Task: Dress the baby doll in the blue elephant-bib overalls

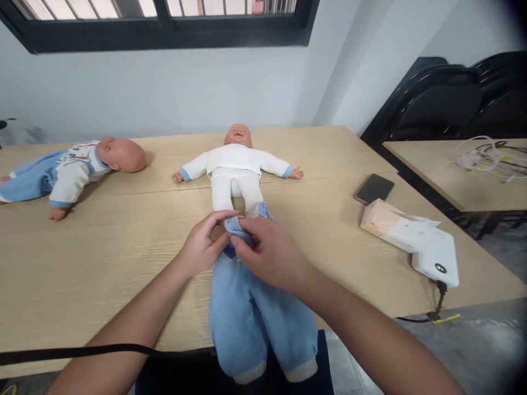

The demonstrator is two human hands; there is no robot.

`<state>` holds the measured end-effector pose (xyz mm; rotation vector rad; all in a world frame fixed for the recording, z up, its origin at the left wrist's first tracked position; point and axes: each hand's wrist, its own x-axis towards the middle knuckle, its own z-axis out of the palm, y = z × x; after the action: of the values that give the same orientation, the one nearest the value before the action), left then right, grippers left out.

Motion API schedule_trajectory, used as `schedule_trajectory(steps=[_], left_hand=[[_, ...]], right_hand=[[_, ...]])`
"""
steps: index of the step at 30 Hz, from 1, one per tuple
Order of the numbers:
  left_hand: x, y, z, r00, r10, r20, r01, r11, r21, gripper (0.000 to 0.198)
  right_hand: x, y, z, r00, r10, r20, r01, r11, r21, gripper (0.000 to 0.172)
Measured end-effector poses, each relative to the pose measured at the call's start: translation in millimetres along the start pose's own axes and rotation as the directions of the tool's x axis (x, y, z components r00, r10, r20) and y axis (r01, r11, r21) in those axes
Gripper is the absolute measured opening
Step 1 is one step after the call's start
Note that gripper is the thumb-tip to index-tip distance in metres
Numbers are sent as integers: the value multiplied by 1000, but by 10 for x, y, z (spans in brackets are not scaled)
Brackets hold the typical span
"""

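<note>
A baby doll (pixel 234 159) in a white top with blue cuffs lies on its back, arms spread, its feet toward me. Fluffy light blue doll pants (pixel 242 307) with white leg ends stretch from the doll's lower legs over the table's near edge. My left hand (pixel 203 241) pinches the left side of the waistband. On the right side of that blue band, my right hand (pixel 272 247) has its thumb and fingers closed. The doll's feet are hidden behind my hands and the pants.
A second doll (pixel 82 164) in blue and white lies at the left of the table (pixel 123 263). To the right are a dark phone (pixel 374 188), a tissue pack (pixel 391 225) and a white device (pixel 438 260) with a cable. Black chairs (pixel 436 104) stand behind.
</note>
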<state>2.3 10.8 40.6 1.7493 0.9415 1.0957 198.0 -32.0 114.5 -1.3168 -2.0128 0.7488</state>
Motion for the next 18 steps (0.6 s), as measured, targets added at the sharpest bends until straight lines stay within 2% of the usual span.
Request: schedule_trajectory(steps=[2,4,7,9,11,13,16,18], left_hand=[[-4,-35,-2,998,-53,-27,53,999,-9,28],[3,-31,-17,994,-91,-64,88,995,-49,28],[24,34,-59,990,-110,-88,97,984,-148,29],[36,89,-86,991,-117,-70,101,975,-198,30],[41,133,-101,990,-142,-25,131,959,-253,30],[43,163,-99,980,-193,51,199,915,-350,31],[47,197,-74,948,-272,167,319,775,-546,32],[52,216,-59,934,-304,187,351,687,-636,31]], right_hand=[[-36,-1,-47,1000,-15,2,16,999,-40,18],[-84,17,-88,998,-16,-55,12,997,-73,6],[-160,49,-141,987,-4,-163,-14,994,-110,17],[-189,47,-174,987,3,-163,-20,994,-105,13],[-188,22,-204,992,42,-121,-43,999,-9,17],[-153,-9,-227,991,123,-43,-113,974,196,23],[-61,-30,-240,963,197,182,-262,834,486,30],[0,-20,-237,938,172,302,-315,789,527,34]])
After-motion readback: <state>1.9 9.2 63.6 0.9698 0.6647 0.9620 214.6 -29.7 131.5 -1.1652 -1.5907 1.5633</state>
